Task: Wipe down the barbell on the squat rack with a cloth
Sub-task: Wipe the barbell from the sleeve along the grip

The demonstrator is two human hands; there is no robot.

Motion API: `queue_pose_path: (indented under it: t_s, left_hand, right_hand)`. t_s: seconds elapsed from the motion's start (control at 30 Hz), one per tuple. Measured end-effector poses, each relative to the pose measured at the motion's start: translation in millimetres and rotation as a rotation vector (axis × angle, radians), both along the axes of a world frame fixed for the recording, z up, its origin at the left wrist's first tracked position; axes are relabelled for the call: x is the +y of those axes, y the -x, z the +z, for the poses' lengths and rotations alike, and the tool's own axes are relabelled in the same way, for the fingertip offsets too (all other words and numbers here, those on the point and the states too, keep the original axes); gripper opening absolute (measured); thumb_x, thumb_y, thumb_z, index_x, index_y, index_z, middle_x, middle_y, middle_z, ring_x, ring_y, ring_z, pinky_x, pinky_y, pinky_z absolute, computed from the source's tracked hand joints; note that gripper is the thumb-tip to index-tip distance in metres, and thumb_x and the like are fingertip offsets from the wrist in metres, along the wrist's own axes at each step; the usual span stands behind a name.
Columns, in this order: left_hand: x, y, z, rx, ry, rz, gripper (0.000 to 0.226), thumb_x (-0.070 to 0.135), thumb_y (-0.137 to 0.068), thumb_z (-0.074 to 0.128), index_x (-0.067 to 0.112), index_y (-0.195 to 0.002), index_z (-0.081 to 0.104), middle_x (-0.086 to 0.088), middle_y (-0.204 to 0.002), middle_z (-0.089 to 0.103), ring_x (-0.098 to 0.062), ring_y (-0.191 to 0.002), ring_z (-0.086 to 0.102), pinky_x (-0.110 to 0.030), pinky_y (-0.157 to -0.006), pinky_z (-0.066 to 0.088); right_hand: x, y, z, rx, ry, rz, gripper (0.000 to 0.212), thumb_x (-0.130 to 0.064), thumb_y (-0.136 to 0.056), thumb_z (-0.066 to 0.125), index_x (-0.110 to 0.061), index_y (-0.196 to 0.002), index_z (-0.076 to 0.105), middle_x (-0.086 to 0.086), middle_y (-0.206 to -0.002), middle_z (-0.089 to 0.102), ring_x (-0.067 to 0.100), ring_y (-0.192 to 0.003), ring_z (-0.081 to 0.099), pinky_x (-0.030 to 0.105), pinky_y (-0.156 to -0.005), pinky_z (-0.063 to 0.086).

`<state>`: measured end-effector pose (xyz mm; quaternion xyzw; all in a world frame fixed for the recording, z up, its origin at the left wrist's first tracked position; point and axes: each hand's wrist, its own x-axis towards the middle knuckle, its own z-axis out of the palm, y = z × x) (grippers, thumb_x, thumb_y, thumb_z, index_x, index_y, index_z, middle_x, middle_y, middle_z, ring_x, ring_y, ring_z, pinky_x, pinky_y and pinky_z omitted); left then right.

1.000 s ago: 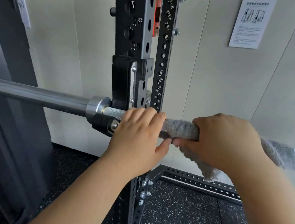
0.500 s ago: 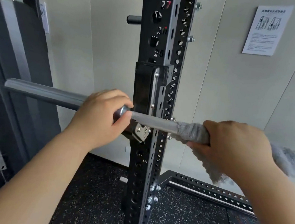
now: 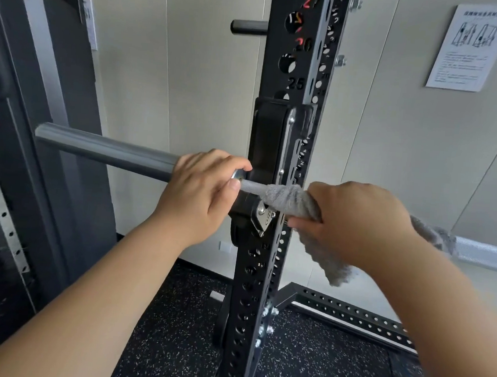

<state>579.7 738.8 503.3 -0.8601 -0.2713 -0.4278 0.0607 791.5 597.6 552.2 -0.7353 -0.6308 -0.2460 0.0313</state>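
While bracing long steel barbell (image 3: 104, 148) at frame centre-left, left hand (image 3: 202, 190) closed round collar, we are squeezing soft, limp grey fluffy cloth (image 3: 292, 202) round knurled shaft, right hand (image 3: 357, 223) clamped; bar likely heavy, rigid, prone to rolling.

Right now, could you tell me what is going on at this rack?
A person is wiping the barbell resting on the squat rack. The right hand grips a grey cloth wrapped around the shaft beside the upright. The left hand grips the bar at its sleeve collar, on the other side of the upright.

Barbell (image 3: 104, 150) across rack upright (image 3: 269, 249), cloth (image 3: 288, 202) on it
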Motion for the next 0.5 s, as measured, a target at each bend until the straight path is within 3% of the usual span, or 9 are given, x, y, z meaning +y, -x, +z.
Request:
queue_pose_path:
  t_s: [0.23,0.37,0.5]
  left_hand:
    - [0.9,-1.9,-2.1,-0.032,-0.016,0.012,0.051,0.041,-0.105,0.023,0.022,-0.126,0.066,0.002,-0.116,0.062,-0.026,-0.107,0.060,-0.051,-0.100,0.039]
    - [0.0,-2.1,-2.7,-0.051,-0.009,0.005,0.049,0.040,-0.105,0.025,0.023,-0.126,0.066,0.003,-0.115,0.062,-0.025,-0.106,0.059,-0.051,-0.101,0.039]
    - [0.4,-2.7,-3.0,-0.069,-0.005,0.002,0.047,0.039,-0.104,0.027,0.024,-0.125,0.066,0.003,-0.114,0.063,-0.024,-0.106,0.059,-0.049,-0.100,0.040]
  right_hand:
    - [26.5,14.0,10.2,0.066,0.140,-0.005,0.067,-0.095,-0.081,0.039,-0.029,-0.081,0.052,-0.007,-0.079,0.059,0.016,-0.075,0.060,0.039,-0.073,0.059]
    - [25.3,13.1,7.2,0.038,0.090,0.075,0.067,-0.091,-0.085,0.032,-0.027,-0.088,0.050,-0.007,-0.077,0.056,0.015,-0.071,0.055,0.036,-0.066,0.052]
    - [1.1,-2.3,3.1,0.012,0.057,0.151,0.064,-0.086,-0.084,0.006,-0.032,-0.095,0.038,-0.010,-0.071,0.050,0.015,-0.067,0.051,0.035,-0.063,0.044]
